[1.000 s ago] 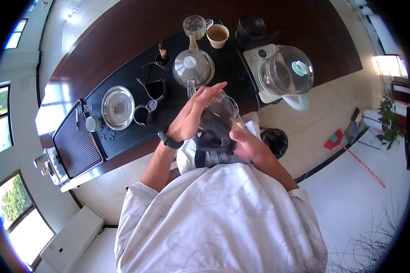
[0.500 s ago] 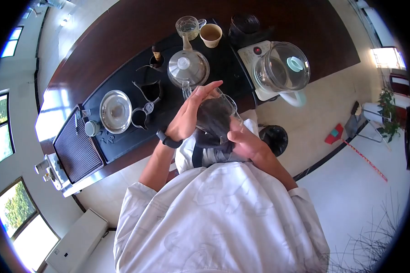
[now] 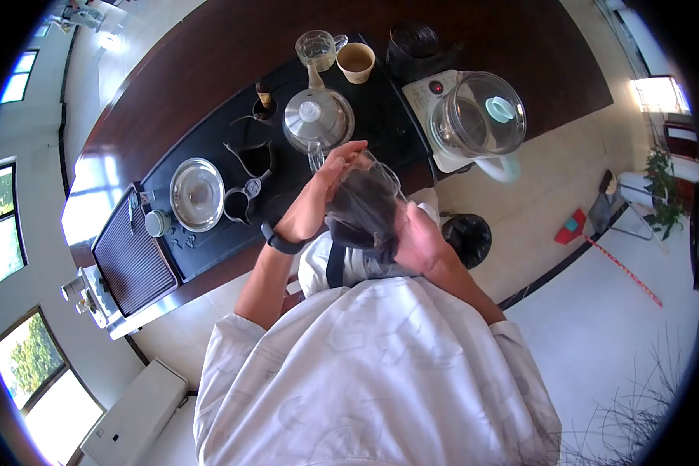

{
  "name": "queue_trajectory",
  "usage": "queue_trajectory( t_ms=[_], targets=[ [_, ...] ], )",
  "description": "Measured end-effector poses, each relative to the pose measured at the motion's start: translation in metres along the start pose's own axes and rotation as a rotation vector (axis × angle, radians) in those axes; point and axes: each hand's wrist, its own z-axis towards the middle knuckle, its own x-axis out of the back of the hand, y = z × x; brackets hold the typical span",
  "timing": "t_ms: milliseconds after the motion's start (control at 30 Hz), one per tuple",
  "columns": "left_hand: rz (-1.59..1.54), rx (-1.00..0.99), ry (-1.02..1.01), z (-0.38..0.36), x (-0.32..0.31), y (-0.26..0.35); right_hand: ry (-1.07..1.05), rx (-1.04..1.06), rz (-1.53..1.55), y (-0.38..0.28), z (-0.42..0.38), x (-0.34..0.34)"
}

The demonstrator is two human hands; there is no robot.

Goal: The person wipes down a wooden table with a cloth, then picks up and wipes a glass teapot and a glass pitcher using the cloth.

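Close to my body, between both palms, is a clear, see-through vessel or wrapper [image 3: 363, 206] that looks dark inside; its exact kind cannot be made out. My left hand [image 3: 318, 200], with a black band at the wrist, presses its left side with the fingers stretched along it. On the other side my right hand [image 3: 422, 239] grips the lower right edge, thumb up. Just beyond my left fingertips stands a pot with a shiny metal lid [image 3: 311, 113] and a clear handle [image 3: 316, 158].
Left on the black tray [image 3: 210, 136] are a metal dish [image 3: 197, 194], a small lidded jar [image 3: 158, 223] and dark pouring cups [image 3: 256, 159]. A glass mug [image 3: 316, 48] and paper cup [image 3: 356, 62] stand behind. Right, a glass kettle [image 3: 481, 116] sits on a white heater [image 3: 431, 97].
The clear thing has turned slightly and moved a little left between my hands. My right thumb has shifted up along its edge. The tabletop things stay put.
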Motion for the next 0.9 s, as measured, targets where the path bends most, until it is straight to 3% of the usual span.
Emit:
queue_trajectory(
  t_ms=[67,100,133,167,233,400,533,600,633,700,833,900],
  targets=[
    [0.041,0.035,0.028,-0.003,0.0,-0.002,0.117,-0.048,0.001,-0.007,0.002,-0.008],
    [0.089,-0.108,-0.051,-0.004,0.001,0.0,0.235,-0.096,0.002,-0.01,0.004,-0.012],
    [0.136,-0.251,-0.128,-0.005,0.003,0.002,0.236,-0.094,0.0,-0.01,0.005,-0.012],
    [0.134,-0.252,-0.127,-0.006,0.005,0.003,0.216,-0.082,0.085,-0.009,0.005,-0.011],
    [0.478,-0.348,-0.163,-0.009,0.012,0.007,0.196,-0.072,0.171,-0.007,0.004,-0.009],
    [0.236,-0.314,-0.275,-0.019,0.022,0.002,0.235,-0.069,0.161,-0.002,0.001,-0.003],
    [0.052,-0.231,-0.221,-0.024,0.015,0.003,0.227,-0.061,0.08,-0.003,0.003,-0.013],
    [-0.074,-0.244,-0.178,-0.024,0.013,0.0,0.171,-0.004,-0.199,-0.003,0.003,-0.015],
    [-0.075,-0.245,-0.178,-0.023,0.014,-0.005,0.171,-0.004,-0.2,-0.003,0.003,-0.015],
    [0.136,-0.217,-0.047,-0.021,0.016,-0.013,0.176,0.012,-0.535,-0.004,0.007,-0.015],
    [-0.108,-0.146,0.036,-0.022,0.006,-0.022,0.121,-0.033,-0.84,-0.01,0.008,-0.011],
    [-0.069,-0.185,0.055,-0.022,0.008,-0.024,0.12,-0.051,-0.75,-0.01,0.004,-0.003]
  ],
)
